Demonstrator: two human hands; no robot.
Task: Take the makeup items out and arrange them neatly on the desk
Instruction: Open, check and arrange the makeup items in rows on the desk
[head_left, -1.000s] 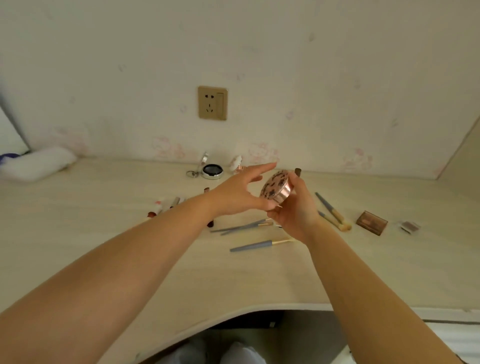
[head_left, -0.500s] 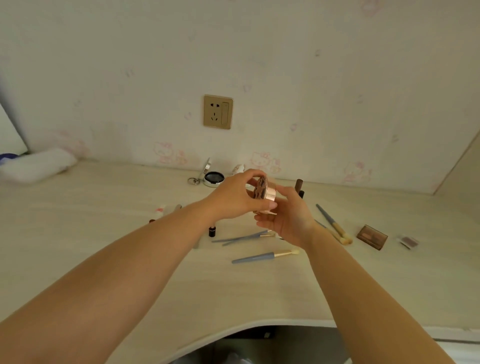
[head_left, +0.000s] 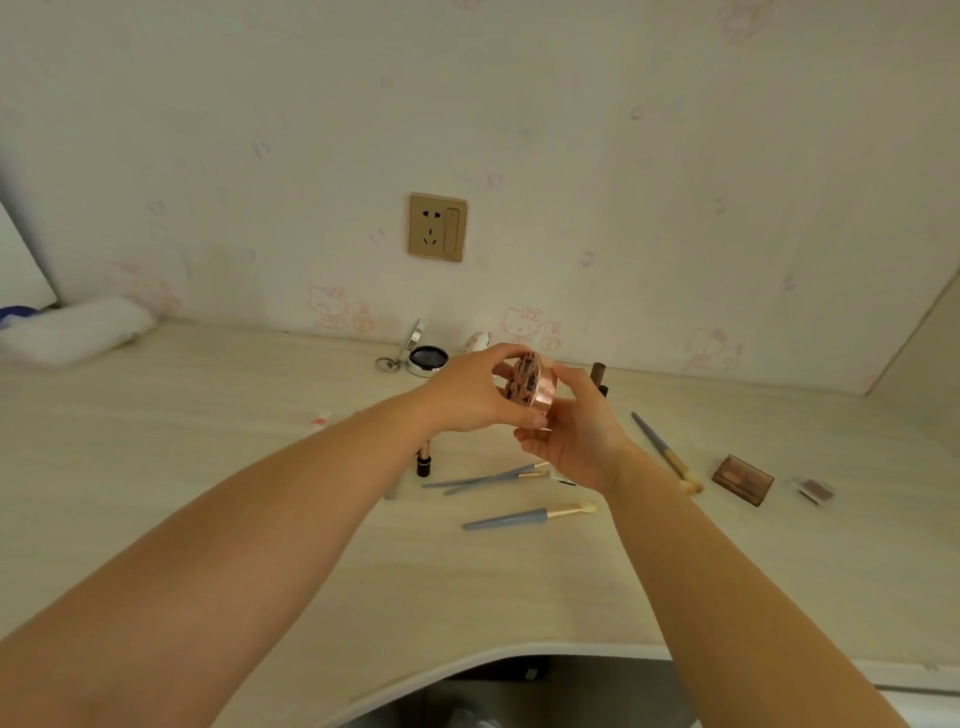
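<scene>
A round rose-gold compact (head_left: 530, 387) with a dark patterned lid is held on edge above the desk (head_left: 208, 467) between both hands. My left hand (head_left: 470, 397) grips it from the left with thumb below and fingers over the top. My right hand (head_left: 576, 434) cups it from the right and underneath. Below the hands lie several blue-handled brushes (head_left: 509, 518), partly hidden by my right wrist. A small black-capped tube (head_left: 424, 462) stands just under my left wrist.
An open round compact with a mirror (head_left: 427, 357) and a key ring sit by the wall. A brown palette (head_left: 742, 479) and a small clear case (head_left: 814, 489) lie at the right, another brush (head_left: 665, 452) beside them. White cloth (head_left: 72, 335) lies far left. A socket (head_left: 437, 227) is on the wall.
The compact has been turned from lid-up to standing on edge. My left hand closed over its top and both hands drew slightly toward the wall. The camera tilted upward.
</scene>
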